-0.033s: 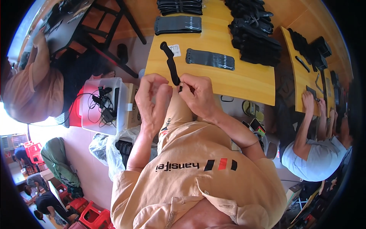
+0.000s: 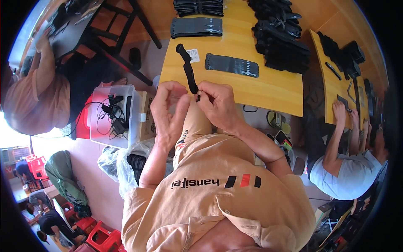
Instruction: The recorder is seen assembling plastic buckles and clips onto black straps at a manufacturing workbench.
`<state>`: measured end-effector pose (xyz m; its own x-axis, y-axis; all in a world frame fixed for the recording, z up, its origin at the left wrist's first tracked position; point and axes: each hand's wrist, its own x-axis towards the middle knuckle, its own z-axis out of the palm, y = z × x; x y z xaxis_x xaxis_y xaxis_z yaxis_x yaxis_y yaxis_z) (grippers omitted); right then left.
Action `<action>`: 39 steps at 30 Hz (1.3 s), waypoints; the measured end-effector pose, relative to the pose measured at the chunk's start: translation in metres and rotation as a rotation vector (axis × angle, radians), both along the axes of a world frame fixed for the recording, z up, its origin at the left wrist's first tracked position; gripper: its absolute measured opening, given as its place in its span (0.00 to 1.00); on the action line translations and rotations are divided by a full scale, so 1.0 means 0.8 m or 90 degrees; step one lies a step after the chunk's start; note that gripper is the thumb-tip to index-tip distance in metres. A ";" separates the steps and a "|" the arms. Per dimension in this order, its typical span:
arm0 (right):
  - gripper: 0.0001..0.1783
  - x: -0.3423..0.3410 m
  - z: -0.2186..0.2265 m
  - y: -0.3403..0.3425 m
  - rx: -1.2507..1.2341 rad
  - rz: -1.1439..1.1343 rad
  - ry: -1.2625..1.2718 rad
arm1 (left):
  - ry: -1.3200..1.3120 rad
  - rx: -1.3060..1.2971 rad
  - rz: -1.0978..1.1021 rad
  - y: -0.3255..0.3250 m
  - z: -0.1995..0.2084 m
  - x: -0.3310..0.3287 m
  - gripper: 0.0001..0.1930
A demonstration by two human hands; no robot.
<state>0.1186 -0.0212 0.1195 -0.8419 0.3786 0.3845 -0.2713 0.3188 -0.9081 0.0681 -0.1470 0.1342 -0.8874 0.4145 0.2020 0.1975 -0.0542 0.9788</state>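
Note:
A black fabric strap runs from the near edge of the wooden table toward my lap. My right hand pinches its near end between thumb and fingers, and a short black bit pokes out below the grip. My left hand is just left of the strap, thumb and fingers apart and curved, with nothing visible in it. Beyond the strap lies a small white printed label. To its right is a flat dark grey plastic pouch on the table.
The wooden table bears a stack of grey pouches, a banded black bundle and a heap of black straps. A clear bin with cables stands left. Co-workers sit at both sides, one in a light shirt.
My left hand's thumb and fingers have shifted very slightly. The right hand and the strap look the same.

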 end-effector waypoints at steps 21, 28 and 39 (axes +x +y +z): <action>0.09 0.008 0.001 0.004 -0.342 0.222 -0.065 | -0.137 -0.003 -0.195 0.001 -0.010 -0.012 0.12; 0.11 0.015 0.010 0.012 -0.488 0.278 -0.127 | -0.367 0.204 -0.256 0.003 -0.016 -0.006 0.13; 0.10 0.010 0.006 0.007 -0.312 0.178 -0.123 | -0.196 0.046 -0.113 0.016 -0.021 0.005 0.12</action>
<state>0.1266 -0.0157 0.1243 -0.9725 0.2273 0.0501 -0.0991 -0.2095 -0.9728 0.0718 -0.1346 0.1177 -0.8266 0.5621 -0.0290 -0.1244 -0.1321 0.9834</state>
